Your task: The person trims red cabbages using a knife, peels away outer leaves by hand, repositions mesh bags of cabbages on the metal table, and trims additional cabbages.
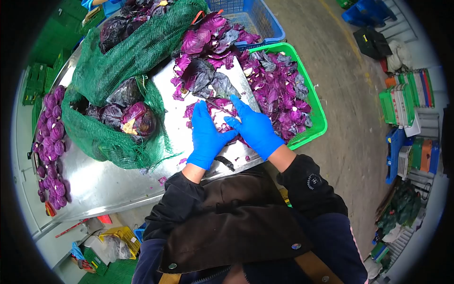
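My left hand (207, 136), in a blue glove, lies with its fingers stretched forward at the near edge of the metal table (176, 115). My right hand (257, 127), gloved the same way, has its thumb and fingers spread. Between and under them are purple cabbage trimmings (222, 115) with pale pieces; whether my palms press on any is hidden. A heap of loose red cabbage leaves (208, 78) lies just beyond my fingertips. At my right, a green crate (309, 83) full of purple leaves stands against the table edge. A dark strip (224, 163) lies near my left wrist, its kind unclear.
A green mesh sack (109, 142) holds whole red cabbages (138, 118); another mesh sack (137, 59) lies behind it. Peeled cabbages (53, 142) line the far left edge. A blue crate (272, 23) stands beyond the green one. Stacked crates (397, 106) are across the floor at right.
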A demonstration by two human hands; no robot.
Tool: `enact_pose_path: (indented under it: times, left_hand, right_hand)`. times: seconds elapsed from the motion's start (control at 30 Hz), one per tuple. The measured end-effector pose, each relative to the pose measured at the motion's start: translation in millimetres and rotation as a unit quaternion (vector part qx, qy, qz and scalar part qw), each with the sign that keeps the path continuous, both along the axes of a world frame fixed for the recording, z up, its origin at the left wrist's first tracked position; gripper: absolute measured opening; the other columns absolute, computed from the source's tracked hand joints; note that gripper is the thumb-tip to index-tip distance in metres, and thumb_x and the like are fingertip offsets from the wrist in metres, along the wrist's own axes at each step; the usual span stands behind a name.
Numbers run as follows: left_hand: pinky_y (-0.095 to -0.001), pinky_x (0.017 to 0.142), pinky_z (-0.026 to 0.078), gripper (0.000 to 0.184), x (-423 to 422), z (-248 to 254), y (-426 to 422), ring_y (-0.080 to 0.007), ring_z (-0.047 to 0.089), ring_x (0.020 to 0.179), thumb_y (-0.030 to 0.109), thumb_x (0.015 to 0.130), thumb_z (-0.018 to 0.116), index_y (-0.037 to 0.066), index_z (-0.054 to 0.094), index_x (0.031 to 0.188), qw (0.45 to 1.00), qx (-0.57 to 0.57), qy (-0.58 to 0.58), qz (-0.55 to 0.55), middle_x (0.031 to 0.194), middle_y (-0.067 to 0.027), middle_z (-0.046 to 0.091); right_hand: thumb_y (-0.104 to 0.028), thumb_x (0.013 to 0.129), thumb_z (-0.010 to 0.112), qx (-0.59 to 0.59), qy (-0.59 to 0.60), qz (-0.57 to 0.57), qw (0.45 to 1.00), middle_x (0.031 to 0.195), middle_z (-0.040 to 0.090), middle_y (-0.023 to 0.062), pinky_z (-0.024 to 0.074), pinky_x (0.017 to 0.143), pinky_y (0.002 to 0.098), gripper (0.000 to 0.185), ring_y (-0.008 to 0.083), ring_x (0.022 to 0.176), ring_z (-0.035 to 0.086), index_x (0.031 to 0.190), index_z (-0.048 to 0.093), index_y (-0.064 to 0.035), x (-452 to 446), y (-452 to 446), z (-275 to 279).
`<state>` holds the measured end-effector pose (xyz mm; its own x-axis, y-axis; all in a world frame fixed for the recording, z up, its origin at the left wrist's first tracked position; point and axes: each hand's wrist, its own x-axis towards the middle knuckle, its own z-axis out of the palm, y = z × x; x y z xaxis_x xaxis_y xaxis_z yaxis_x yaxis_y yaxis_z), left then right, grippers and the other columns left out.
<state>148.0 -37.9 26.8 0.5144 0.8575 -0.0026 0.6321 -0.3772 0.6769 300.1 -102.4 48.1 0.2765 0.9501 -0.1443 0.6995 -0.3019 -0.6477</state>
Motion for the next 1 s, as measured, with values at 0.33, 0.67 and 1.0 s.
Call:
enact_pose_path:
  times: [0.33, 0.67, 1.0]
  left_hand:
    - [-0.0430, 0.109, 0.034, 0.116, -11, 2, -8, -0.0409, 0.034, 0.133, 0.034, 0.059, 0.085, -0.001, 0.020, 0.147, 0.996, 0.056, -0.003, -0.075, 0.144, -0.0254, 0.033]
    - [-0.0497, 0.108, 0.032, 0.119, -2, 10, 13, -0.0447, 0.030, 0.134, 0.037, 0.054, 0.088, 0.005, 0.022, 0.148, 0.994, 0.048, -0.053, -0.084, 0.147, -0.0274, 0.026]
    - [-0.0449, 0.097, 0.042, 0.116, 23, -6, -11, -0.0417, 0.046, 0.122, 0.044, 0.058, 0.085, -0.008, 0.025, 0.142, 0.999, 0.031, 0.024, 0.032, 0.136, -0.0281, 0.041]
  right_hand:
    - [-0.051, 0.080, 0.066, -0.049, 0.001, -0.112, 0.992, 0.103, 0.065, 0.0264, 0.0501, 0.083, 0.0493, 0.062, 0.0422, 0.098, 0.062, 0.115, 0.057, 0.0000, 51, 18, -80]
    - [-0.044, 0.089, 0.060, 0.022, 0.098, 0.004, 0.995, 0.109, 0.064, 0.0172, 0.0522, 0.072, 0.0418, 0.062, 0.0330, 0.086, 0.066, 0.142, 0.041, -0.0184, 20, -4, -7]
    - [-0.047, 0.092, 0.049, -0.069, 0.013, -0.033, 0.997, 0.093, 0.066, 0.0242, 0.0533, 0.070, 0.0454, 0.051, 0.0356, 0.085, 0.066, 0.120, 0.059, -0.0057, 26, 22, -6]
